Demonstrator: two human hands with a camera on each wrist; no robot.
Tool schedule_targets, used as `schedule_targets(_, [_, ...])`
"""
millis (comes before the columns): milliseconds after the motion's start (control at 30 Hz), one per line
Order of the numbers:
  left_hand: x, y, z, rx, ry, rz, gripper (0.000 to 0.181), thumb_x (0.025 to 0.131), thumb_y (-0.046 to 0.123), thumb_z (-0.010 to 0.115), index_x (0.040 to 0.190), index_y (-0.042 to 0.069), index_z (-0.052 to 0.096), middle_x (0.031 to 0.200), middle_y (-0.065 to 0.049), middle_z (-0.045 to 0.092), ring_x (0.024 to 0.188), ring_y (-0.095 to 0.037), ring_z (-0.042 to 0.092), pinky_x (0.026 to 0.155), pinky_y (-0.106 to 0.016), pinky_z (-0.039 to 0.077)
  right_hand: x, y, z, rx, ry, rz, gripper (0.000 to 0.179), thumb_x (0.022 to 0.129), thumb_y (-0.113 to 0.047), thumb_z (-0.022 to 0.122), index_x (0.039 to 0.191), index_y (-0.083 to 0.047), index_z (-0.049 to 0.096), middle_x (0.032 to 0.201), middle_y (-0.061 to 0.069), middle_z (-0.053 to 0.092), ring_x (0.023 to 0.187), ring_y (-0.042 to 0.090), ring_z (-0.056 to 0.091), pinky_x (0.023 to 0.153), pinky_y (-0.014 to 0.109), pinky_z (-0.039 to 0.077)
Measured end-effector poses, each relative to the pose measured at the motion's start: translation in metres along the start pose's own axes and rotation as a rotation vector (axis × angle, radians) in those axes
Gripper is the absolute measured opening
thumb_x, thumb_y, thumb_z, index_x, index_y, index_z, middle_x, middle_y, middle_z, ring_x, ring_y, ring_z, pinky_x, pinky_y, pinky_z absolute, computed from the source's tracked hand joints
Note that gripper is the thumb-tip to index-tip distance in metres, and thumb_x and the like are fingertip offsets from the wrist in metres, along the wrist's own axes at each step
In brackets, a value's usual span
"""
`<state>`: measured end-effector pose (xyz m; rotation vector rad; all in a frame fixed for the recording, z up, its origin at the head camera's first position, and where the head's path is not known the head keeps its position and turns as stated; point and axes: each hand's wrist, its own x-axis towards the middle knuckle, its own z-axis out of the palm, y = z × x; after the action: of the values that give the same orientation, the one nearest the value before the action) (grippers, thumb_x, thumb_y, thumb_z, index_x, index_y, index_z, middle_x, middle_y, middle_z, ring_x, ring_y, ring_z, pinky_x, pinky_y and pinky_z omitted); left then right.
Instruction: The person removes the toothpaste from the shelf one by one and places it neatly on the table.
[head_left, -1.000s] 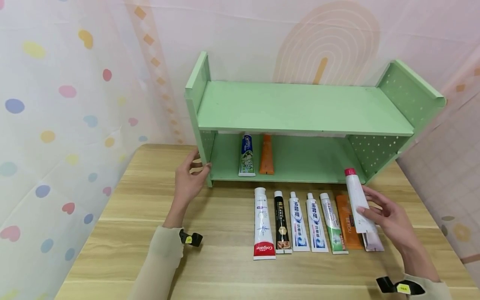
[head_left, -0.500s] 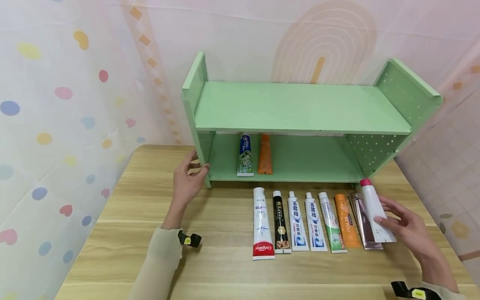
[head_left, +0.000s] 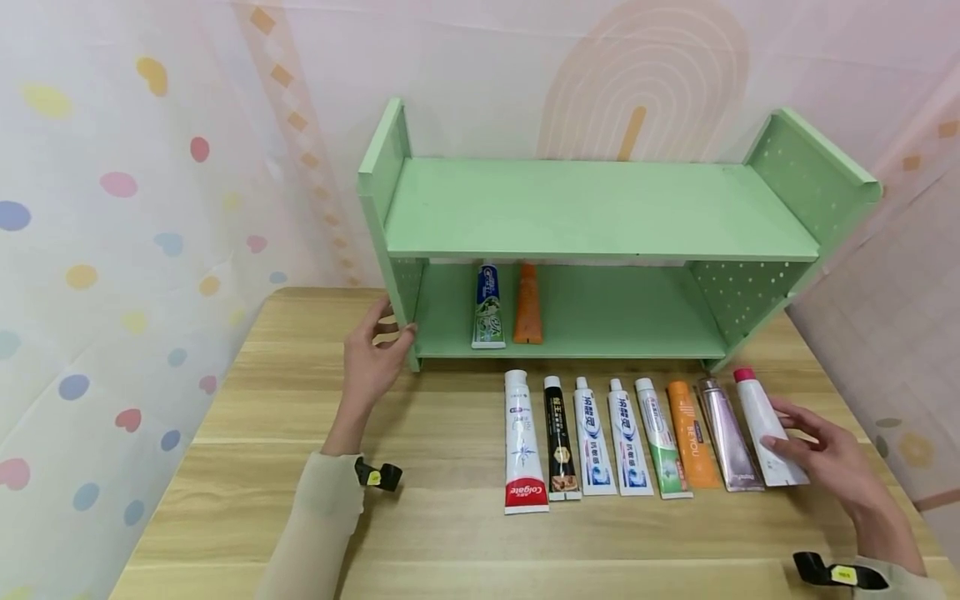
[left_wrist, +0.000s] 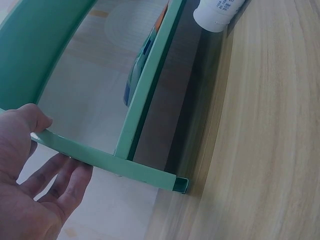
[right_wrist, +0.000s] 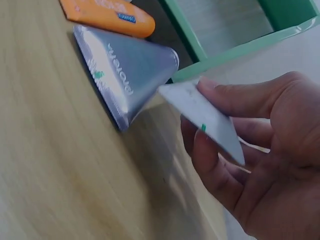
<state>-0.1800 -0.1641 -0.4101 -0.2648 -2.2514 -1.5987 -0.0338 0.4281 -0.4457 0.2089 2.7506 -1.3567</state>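
A white tube with a red cap [head_left: 767,429] is pinched between the thumb and fingers of my right hand [head_left: 828,454], at the right end of a row of toothpaste tubes. In the right wrist view its flat end [right_wrist: 205,117] tilts above the table, beside a shiny purple tube [right_wrist: 125,67]. My left hand [head_left: 375,354] grips the left side panel of the green two-tier shelf [head_left: 600,208]; in the left wrist view the thumb lies on one side of the panel edge [left_wrist: 100,159] and the fingers on the other.
On the lower tier lie a blue-green toothpaste tube [head_left: 489,308] and an orange tube [head_left: 528,308]. Before the shelf, the row runs from a Colgate tube [head_left: 525,442] past a black tube [head_left: 561,437] to an orange BE YOU tube [head_left: 693,433]. A patterned cloth [head_left: 187,167] hangs behind.
My right hand has carried the white tube right and down, from over the purple tube to that tube's right side. My left hand keeps its grip on the shelf.
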Motion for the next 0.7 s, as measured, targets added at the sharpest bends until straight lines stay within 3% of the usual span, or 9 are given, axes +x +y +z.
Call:
schedule_targets(267, [0.002,0.002,0.0,-0.005,0.01,-0.018,0.057,0.095,0.007,0.067,0.15,0.019,0.054,0.133,-0.017,0.064,0.105,-0.03,0.066,0.075,-0.01,0.058,0.003,0.004,0.003,-0.144,0.057,-0.031,0.066,0.095,-0.028,0.075,0.148,0.003,0.049,0.106,-0.023,0.054,0.09,-0.017,0.047,0.072,0.009,0.049])
schedule_targets(367, [0.001,0.011,-0.001,-0.01,0.009,-0.029,0.057,0.095,0.004,0.066,0.15,0.013,0.054,0.133,-0.022,0.063,0.105,-0.034,0.065,0.074,-0.008,0.056,0.004,0.002,0.005,-0.163,0.064,-0.051,0.064,0.095,-0.024,0.076,0.146,0.004,0.051,0.11,-0.009,0.061,0.088,-0.017,0.046,0.07,0.009,0.048])
schedule_targets(533, [-0.004,0.031,-0.002,-0.014,-0.013,-0.026,0.055,0.095,-0.001,0.064,0.148,0.002,0.053,0.131,-0.03,0.061,0.105,-0.04,0.065,0.073,-0.007,0.056,0.004,-0.001,0.005,-0.198,0.013,-0.022,0.065,0.096,-0.021,0.073,0.148,0.005,0.045,0.122,0.026,0.061,0.086,-0.008,0.05,0.067,0.016,0.049])
schedule_targets(700, [-0.007,0.037,-0.002,-0.029,-0.019,-0.018,0.054,0.095,-0.001,0.063,0.147,0.001,0.053,0.13,-0.03,0.061,0.105,-0.042,0.065,0.073,-0.007,0.056,0.005,-0.003,0.002,-0.262,-0.034,0.02,0.061,0.099,-0.024,0.068,0.147,0.007,0.046,0.119,0.027,0.059,0.089,0.012,0.055,0.066,0.019,0.048])
